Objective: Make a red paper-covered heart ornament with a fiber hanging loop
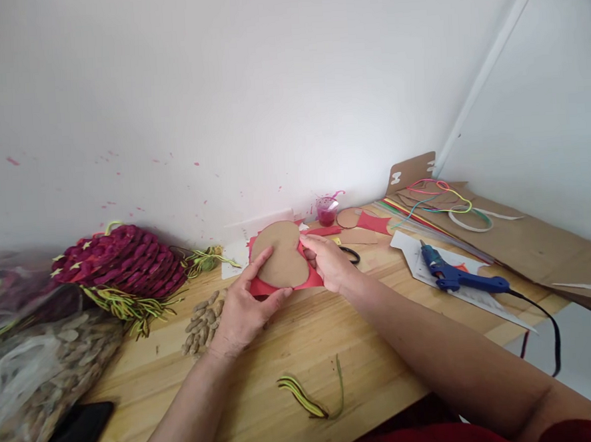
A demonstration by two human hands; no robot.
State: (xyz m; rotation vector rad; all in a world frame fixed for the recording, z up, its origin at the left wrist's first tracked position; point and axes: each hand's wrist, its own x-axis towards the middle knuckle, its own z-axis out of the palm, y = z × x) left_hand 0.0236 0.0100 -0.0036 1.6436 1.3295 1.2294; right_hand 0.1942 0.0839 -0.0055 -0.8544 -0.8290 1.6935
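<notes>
A brown cardboard cutout (280, 258) with rounded lobes is held up above the table, with a sheet of red paper (315, 276) behind it. My left hand (248, 304) grips the lower left side, thumb along the bottom edge and fingers spread over the cardboard's face. At the right side, my right hand (324, 259) pinches the cardboard and the red paper near a notch in the outline. Part of the red paper sticks out below and to the right of the cardboard.
Peanuts (204, 323) lie left of my hands, beside a plastic bag of peanuts (44, 370) and purple decorated pieces (122, 261). A blue glue gun (459, 274) rests on white paper at right. Yarn (306, 397), a pink cup (327, 211) and cardboard sheets (527, 240) are around.
</notes>
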